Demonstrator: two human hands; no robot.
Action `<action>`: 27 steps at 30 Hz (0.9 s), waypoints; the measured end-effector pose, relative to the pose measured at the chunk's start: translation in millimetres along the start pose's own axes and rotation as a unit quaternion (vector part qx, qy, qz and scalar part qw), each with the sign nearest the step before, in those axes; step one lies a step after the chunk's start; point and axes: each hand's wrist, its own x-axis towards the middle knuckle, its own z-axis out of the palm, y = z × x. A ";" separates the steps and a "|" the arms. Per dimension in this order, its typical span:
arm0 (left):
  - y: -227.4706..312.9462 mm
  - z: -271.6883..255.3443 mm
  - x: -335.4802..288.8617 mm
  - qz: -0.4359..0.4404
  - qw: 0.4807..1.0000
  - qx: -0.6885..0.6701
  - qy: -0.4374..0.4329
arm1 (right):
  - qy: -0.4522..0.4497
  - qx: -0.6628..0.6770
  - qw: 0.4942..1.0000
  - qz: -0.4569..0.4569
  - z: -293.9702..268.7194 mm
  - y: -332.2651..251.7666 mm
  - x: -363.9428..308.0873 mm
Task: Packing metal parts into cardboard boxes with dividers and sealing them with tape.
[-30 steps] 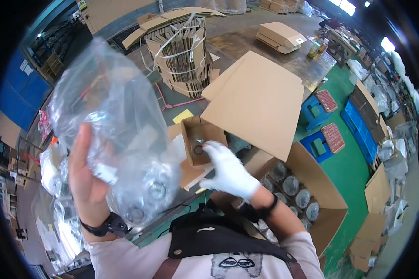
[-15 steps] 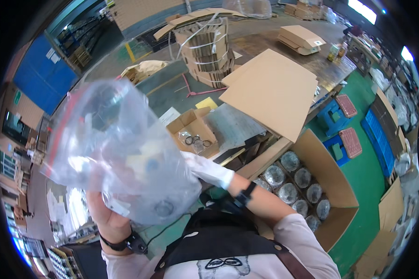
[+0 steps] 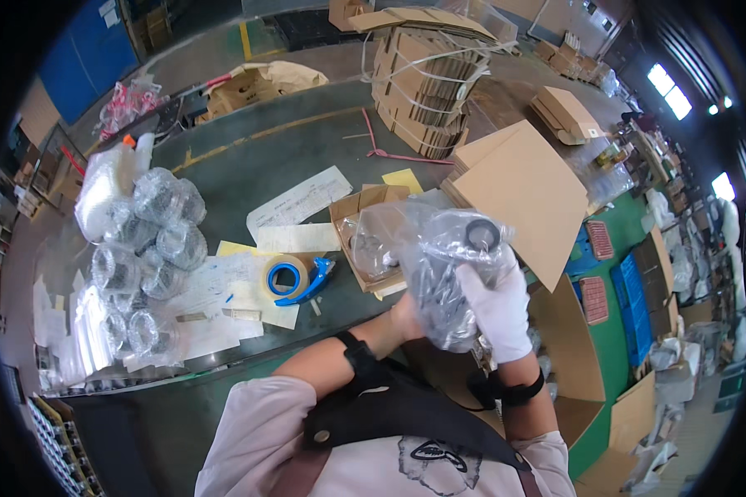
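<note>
Clear, crinkled plastic forms the bag (image 3: 441,298) before you, bunched and glossy, with a round dark ring (image 3: 482,234) at its upper right. Your white-gloved right hand (image 3: 503,313) has its fingers (image 3: 472,287) clamped on the bag's right side, thumb across the front. Your bare left hand (image 3: 406,319) meets the bag's lower left; its fingers are hidden behind the plastic, so you cannot tell how they are set.

What the folds enclose is hard to make out. Just left of your right fingers, an open cardboard box (image 3: 380,197) is partly covered by the bag's loose end, with crumpled film showing inside. Farther left are a hard blue tape dispenser (image 3: 315,283), flat paper sheets (image 3: 300,199) and a heap of rounded, bubble-wrapped bundles (image 3: 162,240). Below and right of your gloved fingers, your forearm blocks part of a large open carton (image 3: 578,360), its contents mostly hidden.

Left of your bare hand, the near edge of the tabletop (image 3: 249,166) curves away. Its dark green surface gives you the widest room up and left of your fingers, beyond the papers; smooth tan cardboard sheets (image 3: 526,186) crowd the upper right.
</note>
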 end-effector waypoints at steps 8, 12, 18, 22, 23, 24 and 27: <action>62.2 -26.8 6.2 -0.054 0.994 -0.065 -0.073 | 0.023 -0.274 0.958 0.079 75.3 -46.3 84.7; 73.8 -25.7 -13.3 -0.127 0.987 -0.095 -0.028 | -0.011 -0.243 0.970 0.030 79.8 -39.5 118.2; 169.3 -5.1 -63.9 -0.305 0.829 0.465 0.056 | 0.004 -0.224 0.973 0.053 79.4 -65.4 142.8; 246.4 38.6 -63.0 0.160 0.645 0.721 0.197 | -0.086 -0.307 0.948 -0.007 70.5 -103.7 155.1; 255.1 45.5 -57.1 0.215 0.640 0.722 0.149 | -0.084 -0.306 0.948 -0.002 73.6 -114.8 159.0; 259.8 52.1 -50.6 0.270 0.632 0.720 0.098 | -0.116 -0.319 0.941 -0.006 77.1 -128.4 162.6; 262.9 49.2 -17.9 0.219 0.587 0.780 -0.007 | -0.176 -0.306 0.934 -0.052 82.1 -139.8 179.1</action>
